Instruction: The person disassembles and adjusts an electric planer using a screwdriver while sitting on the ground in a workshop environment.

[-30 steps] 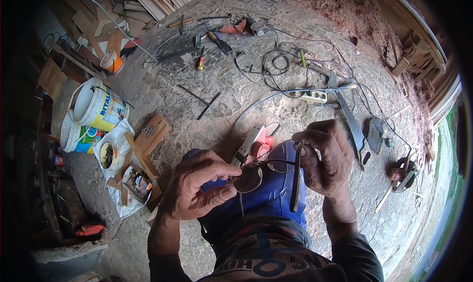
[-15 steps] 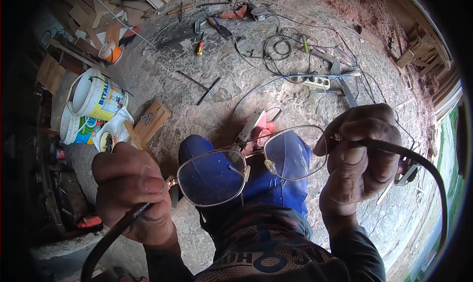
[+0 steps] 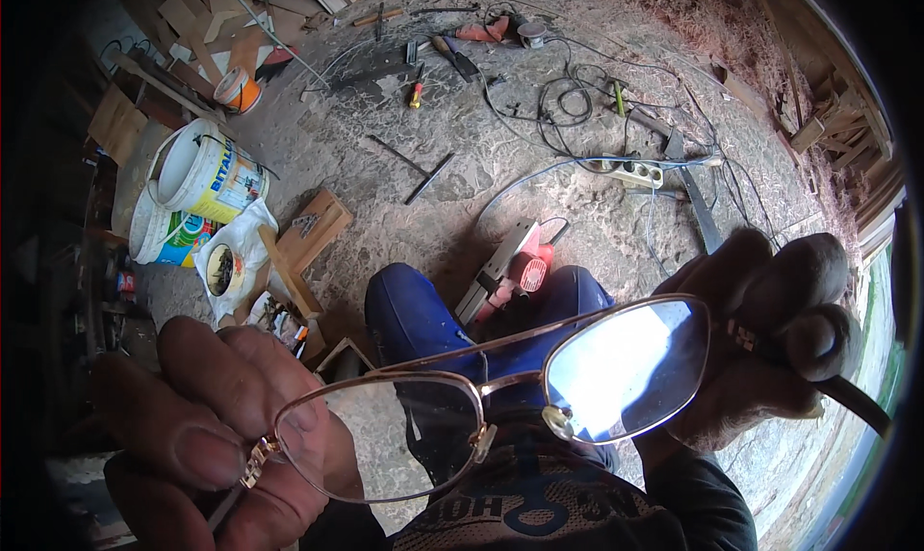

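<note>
A pair of gold-framed eyeglasses [image 3: 483, 387] is held up close in front of me, lenses side by side and the nose pads toward me. My left hand [image 3: 226, 435] pinches the left temple near its hinge, at the lower left. At the right, my right hand [image 3: 770, 344] grips the other temple by its hinge; its dark tip sticks out past the fingers. Bright light reflects off the right lens, while the left one is see-through. Below the glasses, between my blue-trousered knees, lies a red and silver power tool [image 3: 520, 270] on the floor.
Stacked white buckets [image 3: 200, 180] stand at the left beside a wooden block [image 3: 313, 229]. Ahead on the rough floor lie a T-shaped metal bar [image 3: 423, 171], a screwdriver [image 3: 417, 95], tangled cables [image 3: 568, 103] and a power strip [image 3: 630, 174]. Wood shavings [image 3: 674, 22] cover the far right.
Both hands have brought the eyeglasses nearer to my head, so they look larger. The hands have spread farther apart, and the right lens now catches a bright reflection.
</note>
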`<state>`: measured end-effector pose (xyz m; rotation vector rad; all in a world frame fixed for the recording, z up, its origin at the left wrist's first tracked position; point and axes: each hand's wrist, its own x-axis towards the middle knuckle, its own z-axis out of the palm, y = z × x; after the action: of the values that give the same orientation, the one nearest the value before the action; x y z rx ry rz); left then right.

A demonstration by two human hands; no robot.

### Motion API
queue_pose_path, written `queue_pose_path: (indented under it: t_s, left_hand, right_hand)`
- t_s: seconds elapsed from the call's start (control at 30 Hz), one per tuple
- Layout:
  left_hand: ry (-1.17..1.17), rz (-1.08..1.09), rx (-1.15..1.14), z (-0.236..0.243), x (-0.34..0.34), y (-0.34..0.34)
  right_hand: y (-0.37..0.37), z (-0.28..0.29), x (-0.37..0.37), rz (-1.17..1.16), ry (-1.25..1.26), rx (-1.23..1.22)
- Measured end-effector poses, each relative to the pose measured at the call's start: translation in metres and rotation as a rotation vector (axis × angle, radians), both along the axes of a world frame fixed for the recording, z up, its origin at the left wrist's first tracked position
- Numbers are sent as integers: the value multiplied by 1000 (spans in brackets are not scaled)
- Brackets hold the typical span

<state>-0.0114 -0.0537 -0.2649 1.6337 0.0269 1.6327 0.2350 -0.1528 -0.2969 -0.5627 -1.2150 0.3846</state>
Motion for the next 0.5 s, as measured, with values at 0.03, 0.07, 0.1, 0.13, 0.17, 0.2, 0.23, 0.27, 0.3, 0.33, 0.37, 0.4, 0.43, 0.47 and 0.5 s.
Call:
queue_pose_path:
  t_s: [0.03, 0.07, 0.1, 0.13, 0.17, 0.2, 0.23, 0.27, 0.3, 0.33, 0.37, 0.4, 0.43, 0.47, 0.5]
  left_hand:
    - [0, 40, -13, 3, 0, -3]
    - [-3, 107, -32, 4, -3, -11]
    - [-22, 131, -19, 6, -7, -11]
    - [-46, 139, -10, 7, -10, -10]
    - [-67, 117, 4, 7, -11, -6]
    - [-84, 97, 13, 7, -11, -5]
    - [-110, 77, 29, 6, -10, -5]
    - [-118, 56, 33, 6, -8, -5]
    - [-130, 39, 44, 6, -7, -6]
    - [-142, 26, 57, 7, -7, -6]
    - [-156, 21, 67, 6, -6, -10]
    - [-162, 17, 79, 5, -7, -15]
    - [-168, 19, 97, 4, -10, -19]
    - [-178, 14, 117, 3, -12, -23]
    - [-185, -1, 128, 3, -14, -27]
  right_hand:
    - [-1, 0, -2, 6, 4, 4]
    - [-3, 1, -3, 37, 11, 3]
    - [-1, 1, -5, 71, 15, 4]
    - [2, 1, -5, 98, 16, 5]
    - [2, 1, -7, 111, 20, 4]
    - [2, 0, -9, 123, 19, 3]
    - [0, 1, -8, 140, 15, 8]
    - [3, 0, -9, 135, 22, 2]
    - [2, 1, -7, 137, 28, 0]
    - [4, 5, -6, 140, 31, 1]
    - [4, 7, -3, 159, 32, -5]
    - [5, 9, -3, 179, 34, -7]
    - [8, 10, -4, 200, 38, -9]
    - [9, 11, -6, 222, 36, -11]
    - [7, 11, -7, 235, 34, -17]
